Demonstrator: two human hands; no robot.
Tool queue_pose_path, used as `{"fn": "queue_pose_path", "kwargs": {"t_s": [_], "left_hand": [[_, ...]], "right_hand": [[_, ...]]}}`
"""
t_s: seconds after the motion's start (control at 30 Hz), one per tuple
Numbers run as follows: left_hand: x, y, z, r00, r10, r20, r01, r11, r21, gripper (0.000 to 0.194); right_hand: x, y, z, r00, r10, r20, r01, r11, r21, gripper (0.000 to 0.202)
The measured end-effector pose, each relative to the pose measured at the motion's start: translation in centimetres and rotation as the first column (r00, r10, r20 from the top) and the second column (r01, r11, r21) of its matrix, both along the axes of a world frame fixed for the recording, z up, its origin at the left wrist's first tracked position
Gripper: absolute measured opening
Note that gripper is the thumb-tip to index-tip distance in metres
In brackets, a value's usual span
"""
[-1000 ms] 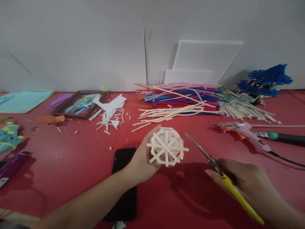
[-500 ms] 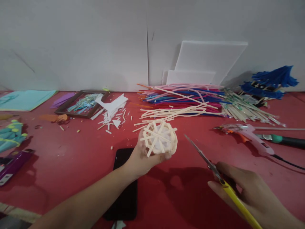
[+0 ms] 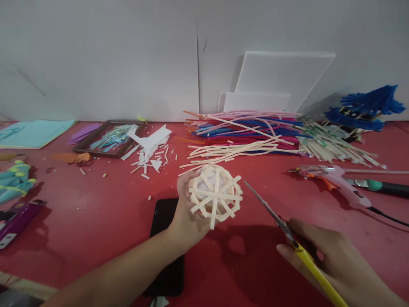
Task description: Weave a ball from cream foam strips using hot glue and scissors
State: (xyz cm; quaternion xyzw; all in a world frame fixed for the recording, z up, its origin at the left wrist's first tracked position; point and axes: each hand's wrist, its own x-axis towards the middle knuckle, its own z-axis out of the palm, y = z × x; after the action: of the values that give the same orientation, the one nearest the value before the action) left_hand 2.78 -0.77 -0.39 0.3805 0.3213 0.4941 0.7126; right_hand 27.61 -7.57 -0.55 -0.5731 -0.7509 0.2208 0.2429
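Note:
My left hand point(image 3: 188, 213) is closed around a small round frame of cream sticks point(image 3: 217, 194), raised above the red table point(image 3: 249, 273). Thin strips cross its face like wheel spokes, and several ends stick out past the ring. Something white shows inside it. Most of my left fingers are hidden behind the frame. On the right, my right hand point(image 3: 319, 251) grips yellow-handled scissors point(image 3: 287, 230). Their blades look closed and point up and left, with the tip a little apart from the frame's right side.
Cream sticks point(image 3: 243, 149) and coloured stems point(image 3: 249, 123) lie along the back. A pink glue gun point(image 3: 341, 181) rests at right. Beneath my left arm is a black phone point(image 3: 166, 268). White scraps point(image 3: 150, 147) and a brown frame point(image 3: 96, 149) lie back left.
My left hand has turned the round stick frame, so its spokes sit at a different angle and slightly lower. The scissors have shifted slightly left with my right hand.

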Motion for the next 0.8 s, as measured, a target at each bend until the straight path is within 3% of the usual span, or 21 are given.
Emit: {"fn": "queue_pose_path", "kwargs": {"t_s": [0.2,0.3,0.43,0.57,0.8], "left_hand": [[0.3,0.0,0.0,0.995,0.038,0.092,-0.035,0.999,-0.037,0.059],[0.2,0.1,-0.8,0.996,0.006,0.094,-0.016,0.994,0.111,0.046],[-0.3,0.3,-2.1,0.999,0.038,-0.011,-0.030,0.911,0.412,0.037],[-0.6,0.2,-2.6,0.990,0.088,-0.110,-0.025,0.880,0.475,0.037],[-0.4,0.2,-2.7,0.986,0.125,-0.107,-0.037,0.804,0.594,0.031]], "right_hand": [[0.2,-0.3,-0.4,1.000,0.008,0.013,-0.007,0.999,-0.043,0.046],[-0.3,-0.2,0.0,1.000,-0.012,0.006,0.012,0.999,0.036,0.050],[-0.8,0.0,0.3,1.000,0.001,-0.008,0.000,0.994,0.111,0.052],[-1.0,0.0,0.5,1.000,0.020,-0.010,-0.019,0.990,0.140,0.052],[-0.9,0.0,0.2,0.999,-0.028,0.024,0.022,0.979,0.203,0.055]]}}
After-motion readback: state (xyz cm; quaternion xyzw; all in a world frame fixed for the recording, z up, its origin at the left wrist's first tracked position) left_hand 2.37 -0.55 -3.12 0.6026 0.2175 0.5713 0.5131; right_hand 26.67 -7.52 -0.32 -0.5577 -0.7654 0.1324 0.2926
